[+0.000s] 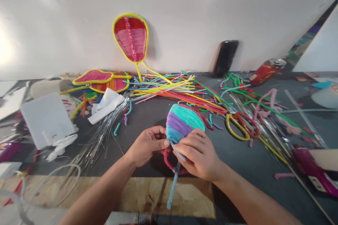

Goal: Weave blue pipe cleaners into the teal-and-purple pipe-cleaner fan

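A rounded pipe-cleaner panel (182, 122), banded in teal, purple and light blue, is held between my hands. My left hand (151, 145) pinches its lower left edge between thumb and fingers. On the panel's lower right, my right hand (199, 153) has its fingers closed around a light blue pipe cleaner (180, 155) that lies against the blue band. Below the panel curves a twisted dark pink pipe-cleaner loop (169, 161), partly hidden by my right hand. A fuzzy light blue stem (172, 188) hangs down through it. The right fingertips partly cover the panel.
A yellow-rimmed pink panel (131, 38) leans on the white wall. Behind my hands lie loose pipe cleaners (169, 88). To the right are scissors (241, 126), a phone (225, 58), a tilted red can (267, 72) and a glue gun (314, 172). Thin wires (101, 140) spread left.
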A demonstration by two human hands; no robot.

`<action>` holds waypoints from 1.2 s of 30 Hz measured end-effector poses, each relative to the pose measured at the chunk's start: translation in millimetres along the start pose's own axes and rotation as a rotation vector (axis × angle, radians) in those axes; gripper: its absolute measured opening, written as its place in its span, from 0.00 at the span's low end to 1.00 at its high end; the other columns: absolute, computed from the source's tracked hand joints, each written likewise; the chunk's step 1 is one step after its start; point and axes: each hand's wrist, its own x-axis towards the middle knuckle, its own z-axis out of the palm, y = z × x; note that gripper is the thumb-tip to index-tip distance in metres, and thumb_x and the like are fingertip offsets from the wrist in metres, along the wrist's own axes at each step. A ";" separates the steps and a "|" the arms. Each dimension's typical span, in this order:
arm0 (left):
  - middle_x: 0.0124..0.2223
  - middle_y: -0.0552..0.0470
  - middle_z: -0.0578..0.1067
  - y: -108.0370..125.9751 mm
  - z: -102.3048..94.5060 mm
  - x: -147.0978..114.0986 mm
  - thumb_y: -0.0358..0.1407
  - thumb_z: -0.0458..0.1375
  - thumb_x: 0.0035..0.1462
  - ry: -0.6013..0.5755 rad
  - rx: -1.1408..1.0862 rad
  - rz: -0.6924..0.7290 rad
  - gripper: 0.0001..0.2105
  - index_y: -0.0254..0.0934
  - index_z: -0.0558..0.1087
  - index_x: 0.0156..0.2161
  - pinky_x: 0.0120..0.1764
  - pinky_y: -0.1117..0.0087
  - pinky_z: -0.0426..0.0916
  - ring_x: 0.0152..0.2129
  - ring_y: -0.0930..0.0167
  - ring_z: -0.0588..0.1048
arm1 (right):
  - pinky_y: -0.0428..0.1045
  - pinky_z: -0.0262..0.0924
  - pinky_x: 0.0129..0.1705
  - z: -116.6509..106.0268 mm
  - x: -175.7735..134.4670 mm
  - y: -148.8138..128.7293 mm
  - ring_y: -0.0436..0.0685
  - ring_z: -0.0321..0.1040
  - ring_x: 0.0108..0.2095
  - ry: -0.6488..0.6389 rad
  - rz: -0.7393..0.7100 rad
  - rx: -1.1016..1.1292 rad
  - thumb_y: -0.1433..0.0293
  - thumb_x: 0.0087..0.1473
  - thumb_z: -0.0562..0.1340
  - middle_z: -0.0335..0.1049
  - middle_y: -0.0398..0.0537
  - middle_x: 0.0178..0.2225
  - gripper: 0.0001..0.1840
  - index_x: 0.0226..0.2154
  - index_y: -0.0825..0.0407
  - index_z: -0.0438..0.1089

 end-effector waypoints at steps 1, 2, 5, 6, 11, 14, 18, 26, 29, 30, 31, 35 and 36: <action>0.26 0.52 0.75 0.6 0.2 0.0 0.33 0.69 0.42 0.008 -0.012 -0.011 0.13 0.31 0.72 0.32 0.24 0.77 0.69 0.19 0.76 0.72 | 0.51 0.55 0.36 -1.2 0.3 -0.5 0.50 0.68 0.29 -0.012 -0.027 -0.027 0.74 0.53 0.59 0.73 0.42 0.30 0.08 0.38 0.50 0.67; 0.25 0.52 0.75 1.2 0.5 0.0 0.33 0.69 0.41 0.015 -0.026 -0.022 0.14 0.31 0.72 0.32 0.24 0.78 0.69 0.19 0.76 0.73 | 0.52 0.54 0.36 -2.2 0.9 -1.0 0.50 0.67 0.29 -0.031 -0.048 -0.065 0.74 0.53 0.59 0.72 0.42 0.29 0.06 0.36 0.50 0.68; 0.24 0.53 0.74 3.0 1.6 -0.2 0.33 0.70 0.39 0.025 -0.066 -0.051 0.15 0.32 0.71 0.32 0.23 0.78 0.70 0.19 0.76 0.74 | 0.53 0.53 0.35 -3.0 3.4 -2.7 0.51 0.64 0.27 -0.094 -0.087 -0.208 0.73 0.53 0.60 0.70 0.42 0.25 0.04 0.31 0.50 0.70; 0.24 0.53 0.75 3.3 1.9 -0.3 0.33 0.70 0.39 0.026 -0.071 -0.054 0.15 0.31 0.70 0.31 0.23 0.78 0.70 0.19 0.76 0.74 | 0.53 0.53 0.35 -2.7 4.2 -3.1 0.51 0.63 0.27 -0.107 -0.096 -0.240 0.73 0.53 0.60 0.69 0.42 0.25 0.04 0.30 0.50 0.70; 0.24 0.52 0.75 2.7 0.7 0.0 0.35 0.69 0.41 0.020 -0.045 -0.048 0.14 0.31 0.70 0.31 0.22 0.77 0.71 0.18 0.76 0.74 | 0.52 0.52 0.35 -1.6 5.3 -4.1 0.51 0.62 0.28 -0.136 -0.063 -0.215 0.70 0.53 0.61 0.66 0.42 0.24 0.04 0.29 0.50 0.71; 0.24 0.53 0.74 1.9 -0.5 0.7 0.36 0.69 0.42 0.025 -0.017 -0.029 0.14 0.32 0.71 0.31 0.22 0.77 0.70 0.18 0.76 0.73 | 0.52 0.52 0.35 -2.7 4.5 -2.1 0.52 0.63 0.29 -0.112 0.001 -0.096 0.64 0.53 0.60 0.68 0.43 0.27 0.07 0.30 0.50 0.71; 0.26 0.53 0.74 1.3 -1.1 0.7 0.37 0.68 0.43 0.027 0.091 0.056 0.12 0.32 0.74 0.32 0.25 0.75 0.70 0.20 0.76 0.72 | 0.53 0.54 0.35 -1.8 2.3 1.8 0.54 0.64 0.31 -0.064 0.100 -0.103 0.68 0.53 0.60 0.70 0.46 0.30 0.05 0.34 0.51 0.70; 0.26 0.52 0.74 5.0 0.6 -3.6 0.39 0.61 0.51 0.099 0.587 0.284 0.09 0.35 0.78 0.30 0.28 0.75 0.67 0.23 0.73 0.70 | 0.52 0.55 0.35 2.7 4.8 -1.8 0.54 0.64 0.31 0.014 0.106 -0.201 0.73 0.52 0.61 0.71 0.45 0.28 0.02 0.29 0.49 0.68; 0.26 0.52 0.75 6.7 2.3 -4.9 0.38 0.57 0.55 0.105 0.710 0.324 0.09 0.37 0.78 0.32 0.29 0.74 0.67 0.24 0.72 0.71 | 0.51 0.55 0.34 3.7 4.9 -2.7 0.53 0.64 0.29 0.004 0.112 -0.196 0.73 0.53 0.60 0.71 0.45 0.28 0.03 0.29 0.50 0.68; 0.27 0.52 0.75 7.1 3.0 -5.1 0.38 0.57 0.55 0.102 0.713 0.323 0.09 0.37 0.78 0.32 0.30 0.74 0.67 0.25 0.72 0.71 | 0.51 0.55 0.34 4.1 4.6 -2.7 0.53 0.65 0.29 0.000 0.116 -0.196 0.73 0.53 0.60 0.71 0.45 0.28 0.03 0.29 0.50 0.68; 0.27 0.52 0.75 7.3 3.6 -5.2 0.38 0.57 0.56 0.098 0.702 0.317 0.09 0.37 0.78 0.33 0.30 0.74 0.67 0.25 0.71 0.72 | 0.51 0.55 0.34 4.6 4.3 -2.6 0.53 0.65 0.29 -0.001 0.119 -0.199 0.73 0.53 0.60 0.72 0.45 0.28 0.03 0.29 0.50 0.68; 0.26 0.52 0.74 6.4 4.6 -5.2 0.39 0.59 0.53 0.089 0.605 0.290 0.09 0.35 0.76 0.30 0.29 0.75 0.66 0.24 0.73 0.71 | 0.50 0.56 0.33 6.1 3.9 -2.8 0.52 0.65 0.28 0.018 0.120 -0.220 0.74 0.53 0.60 0.71 0.45 0.27 0.04 0.28 0.51 0.67; 0.25 0.52 0.73 5.9 4.4 -4.9 0.39 0.60 0.53 0.086 0.566 0.282 0.09 0.34 0.75 0.29 0.29 0.75 0.66 0.23 0.73 0.70 | 0.49 0.57 0.33 6.5 3.9 -3.0 0.52 0.64 0.28 0.029 0.122 -0.218 0.74 0.53 0.60 0.70 0.45 0.27 0.04 0.27 0.51 0.67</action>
